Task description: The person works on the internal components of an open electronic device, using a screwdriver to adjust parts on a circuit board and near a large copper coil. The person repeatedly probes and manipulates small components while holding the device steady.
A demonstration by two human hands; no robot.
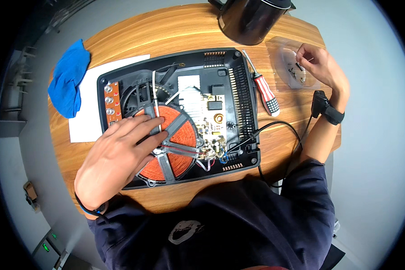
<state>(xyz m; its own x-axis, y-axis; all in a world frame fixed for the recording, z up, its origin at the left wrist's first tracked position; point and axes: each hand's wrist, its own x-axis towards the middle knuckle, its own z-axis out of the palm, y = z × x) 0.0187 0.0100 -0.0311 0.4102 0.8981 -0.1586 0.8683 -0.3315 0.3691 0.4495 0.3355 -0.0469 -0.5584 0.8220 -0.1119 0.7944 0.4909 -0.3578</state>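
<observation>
My left hand lies over the coppery-orange coil of an opened induction cooker, its fingers stretched across the coil and a white wire. The cooker's black housing also holds a circuit board with a white heat sink, a small orange board and a fan partly under the coil. At the far right, my right hand is above a clear plastic container with several small screws in it. Its thumb and fingertips are pinched together; whatever they hold is too small to make out.
A screwdriver with a red-and-white striped handle lies right of the housing. Behind it stands a black kettle. A blue cloth and white paper are at left. A black cord loops near my right forearm on the wooden table.
</observation>
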